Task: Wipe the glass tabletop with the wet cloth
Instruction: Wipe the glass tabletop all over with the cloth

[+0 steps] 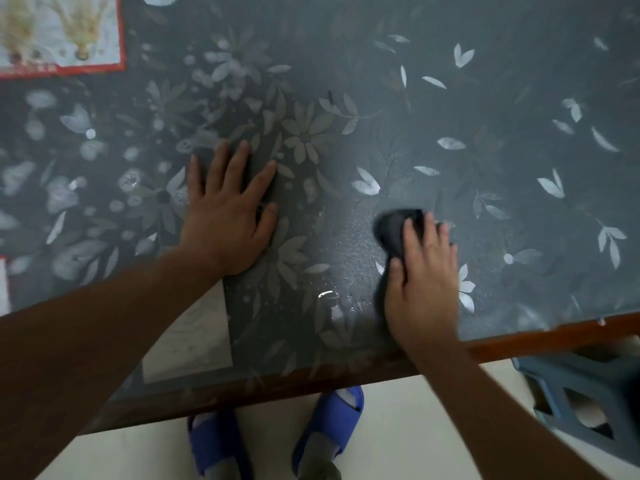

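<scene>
1. The glass surface [485, 98] fills most of the frame. It is dark grey with pale flowers and leaves showing through it, and a reddish wooden edge [554, 336] runs along its near side.
2. The left hand [225, 220] lies flat on the glass at centre left, palm down, with its fingers straight and spread and holding nothing.
3. The right hand [426, 282] is at centre right, well apart from the left. Its fingers curve over a dark wet cloth [394, 226] and its thumb presses the cloth's left side, clamping it against the glass.
4. The cloth is bunched, sticking out beyond the fingertips and to the left of the palm.
5. Fine water droplets [346, 244] bead on the glass between the two hands and down toward the near edge.
6. A red-bordered picture [59, 32] sits in the upper left corner, blurred.
7. A pale sheet [194, 337] shows beneath the left forearm.
8. Below the edge, two blue slippers [332, 420] stand on a light floor [415, 427].
9. A grey-blue plastic stool [581, 396] sits at the lower right, partly under the surface.
</scene>
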